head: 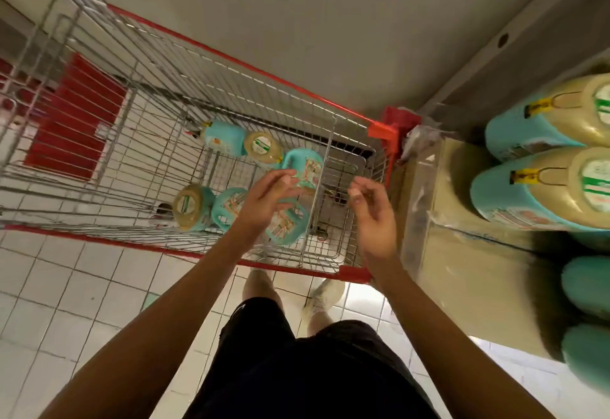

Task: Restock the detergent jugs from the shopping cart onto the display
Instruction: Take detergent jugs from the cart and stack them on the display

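Observation:
Several turquoise detergent jugs (194,206) with beige caps lie on their sides in the wire shopping cart (211,58), which has a red rim. My left hand (267,199) hovers above the jugs nearest me, fingers relaxed and holding nothing; it hides part of one jug (287,227). My right hand (374,217) is raised over the cart's folding seat section, fingers loosely curled and empty. On the right, the display (462,220) carries more of the same jugs (541,187) on a beige, plastic-wrapped top.
White tiled floor lies under and left of the cart. A grey shelf upright (495,45) runs along the upper right. More turquoise jugs (587,286) sit lower on the display. My legs and shoes show below the cart handle.

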Demonstrator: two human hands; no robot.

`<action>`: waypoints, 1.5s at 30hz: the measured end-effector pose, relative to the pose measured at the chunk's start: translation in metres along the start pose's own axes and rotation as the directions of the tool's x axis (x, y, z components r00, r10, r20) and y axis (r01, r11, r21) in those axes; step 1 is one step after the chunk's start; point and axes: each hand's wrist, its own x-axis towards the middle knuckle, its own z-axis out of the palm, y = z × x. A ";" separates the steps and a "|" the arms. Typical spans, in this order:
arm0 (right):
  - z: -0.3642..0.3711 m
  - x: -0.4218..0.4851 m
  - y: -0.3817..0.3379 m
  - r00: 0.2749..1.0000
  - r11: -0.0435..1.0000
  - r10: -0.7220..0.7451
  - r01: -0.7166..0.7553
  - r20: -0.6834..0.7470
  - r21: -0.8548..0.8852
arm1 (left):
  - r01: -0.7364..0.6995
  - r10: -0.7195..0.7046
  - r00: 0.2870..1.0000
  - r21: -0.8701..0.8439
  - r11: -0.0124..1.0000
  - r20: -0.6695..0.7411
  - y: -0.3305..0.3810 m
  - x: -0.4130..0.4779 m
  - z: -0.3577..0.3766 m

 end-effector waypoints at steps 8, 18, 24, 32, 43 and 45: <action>0.122 0.054 0.011 0.971 0.982 0.152 -0.128 0.182 -0.135 | 0.129 -0.133 0.984 -0.034 0.991 -0.118 -0.021 0.027 -0.110; 0.257 0.153 0.103 0.828 0.860 0.420 -0.234 0.370 -0.454 | 0.546 -0.495 0.832 0.210 0.811 -0.248 -0.122 0.097 -0.235; 0.337 0.195 0.173 0.740 0.765 0.535 -0.219 0.408 -0.606 | 0.560 -0.523 0.820 0.510 0.653 -0.231 -0.197 0.125 -0.296; 0.437 0.228 0.263 0.622 0.671 0.609 -0.073 0.492 -0.738 | 0.802 -0.675 0.597 0.342 0.489 -0.434 -0.284 0.177 -0.332; 0.524 0.259 0.380 0.481 0.693 0.641 -0.028 0.598 -0.720 | 0.809 -0.551 0.569 0.293 0.510 -0.610 -0.364 0.215 -0.335; 0.533 0.262 0.391 0.466 0.694 0.648 -0.038 0.602 -0.719 | 0.783 -0.507 0.575 0.253 0.568 -0.642 -0.372 0.212 -0.333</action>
